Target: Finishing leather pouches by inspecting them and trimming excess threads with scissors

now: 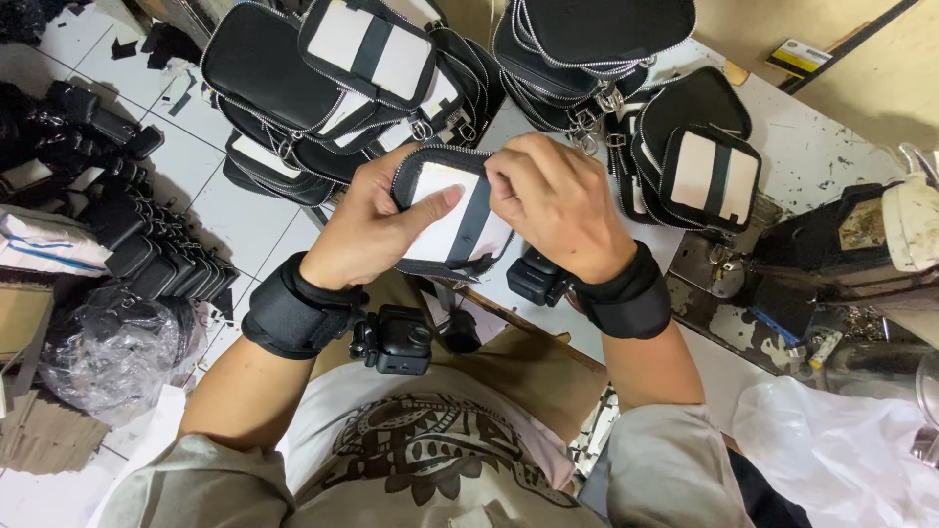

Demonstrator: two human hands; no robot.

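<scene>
Both hands grip one small black pouch (pixel 452 210) between them, left hand (pixel 367 230) on its left edge, right hand (pixel 558 200) pinching its top right rim.

- Both hands hold a small black pouch (pixel 452 210) with a white panel and a zipper edge, just above the lap.
- The left hand (pixel 367 230) grips the pouch's left side, thumb pressed on the white panel.
- The right hand (pixel 558 200) pinches the pouch's top edge beside its black centre strap.
- Beyond the pouch, stacked matching pouches (pixel 333 88) lie on the desk (pixel 812 147).
- Right of the pouch sits another pouch pile (pixel 690 147), and farther right a sewing machine (pixel 880 235).
- Left of the pouch, on the tiled floor, a row of black bags (pixel 147 254).
</scene>
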